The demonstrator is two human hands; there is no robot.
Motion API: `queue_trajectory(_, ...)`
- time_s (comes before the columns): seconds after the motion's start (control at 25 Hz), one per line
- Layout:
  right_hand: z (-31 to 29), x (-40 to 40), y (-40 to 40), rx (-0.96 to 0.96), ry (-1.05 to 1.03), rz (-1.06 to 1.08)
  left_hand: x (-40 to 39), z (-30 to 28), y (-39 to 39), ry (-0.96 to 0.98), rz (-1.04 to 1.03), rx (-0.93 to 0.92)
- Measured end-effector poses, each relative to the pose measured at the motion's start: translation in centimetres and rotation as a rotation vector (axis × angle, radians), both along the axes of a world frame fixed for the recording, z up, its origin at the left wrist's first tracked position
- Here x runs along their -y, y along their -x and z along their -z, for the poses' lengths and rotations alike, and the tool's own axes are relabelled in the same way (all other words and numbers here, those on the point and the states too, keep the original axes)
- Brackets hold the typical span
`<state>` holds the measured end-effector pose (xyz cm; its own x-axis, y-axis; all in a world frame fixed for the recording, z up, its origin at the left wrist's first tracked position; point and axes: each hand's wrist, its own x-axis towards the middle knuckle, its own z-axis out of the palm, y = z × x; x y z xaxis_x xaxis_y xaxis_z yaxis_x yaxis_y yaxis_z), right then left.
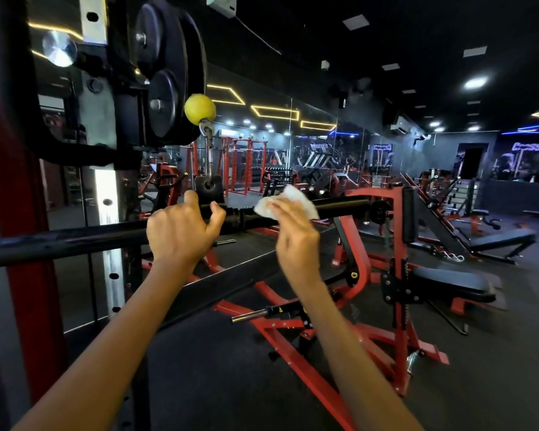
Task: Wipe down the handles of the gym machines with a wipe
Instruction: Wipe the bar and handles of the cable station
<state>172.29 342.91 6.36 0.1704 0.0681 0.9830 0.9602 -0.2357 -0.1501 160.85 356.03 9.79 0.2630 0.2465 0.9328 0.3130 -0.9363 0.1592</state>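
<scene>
— Black steel, that long round bar (75, 241) across the rack; which hand is on it?

— The left hand (181, 231), fingers curled over the top, thumb hooked beneath.

— And the crumpled white wipe (293, 202)?

— Pressed onto the bar's thick black sleeve (339, 206), just right of the left hand. The right hand (296, 241) pinches it with fingers bent over the cloth.

— Anything close by?

— A yellow ball (199, 108) on a chrome hook, beside stacked black weight plates (165, 73). Red machine frames (355, 306) stand below.

Both arms reach forward; left hand (181, 231) curled in a grip, right hand (296, 234) pinching.
</scene>
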Motion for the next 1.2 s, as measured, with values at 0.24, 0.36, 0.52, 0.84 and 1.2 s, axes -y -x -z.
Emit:
queue_trajectory(0.24, 0.5, -1.0, 1.0, 0.230, 0.198, -0.061, 0.3, 0.1, -0.2, -0.017, -0.006, -0.023)
queue_trajectory(0.36, 0.4, 2.9, -3.2, 0.175, 0.129, 0.041, 0.5, 0.0, -0.2, -0.013, -0.007, -0.020)
queue_trajectory(0.52, 0.7, 7.0, -7.0, 0.008, -0.020, 0.114, 0.8, -0.1, -0.6, 0.006, -0.004, 0.001)
queue_trajectory(0.84, 0.4, 0.8, -1.6, 0.181, 0.228, -0.108, 1.8, -0.1, -2.4, 0.061, -0.023, -0.005)
queue_trajectory(1.2, -1.9, 11.4, -13.0, 0.021, 0.237, 0.091, 2.3, -0.1, -3.4, 0.077, -0.058, -0.031)
